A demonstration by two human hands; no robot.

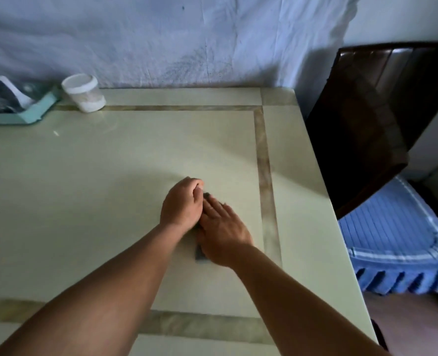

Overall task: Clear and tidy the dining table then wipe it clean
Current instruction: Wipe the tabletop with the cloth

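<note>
A small grey cloth (200, 254) lies on the pale green dining table (110, 176), right of centre, and is mostly hidden under my hands. My right hand (221, 233) lies flat on it with straight fingers pressing down. My left hand (183, 205) sits beside and partly over the right one, its fingers curled and pinching the cloth's far end, where a dark bit (207, 195) shows.
A white lidded jar (84, 93) stands at the back left, next to a teal tray (20, 114) holding dark items. A dark wooden chair (382, 119) with a blue cushion (397, 242) stands close against the table's right edge. A white sheet covers the wall behind.
</note>
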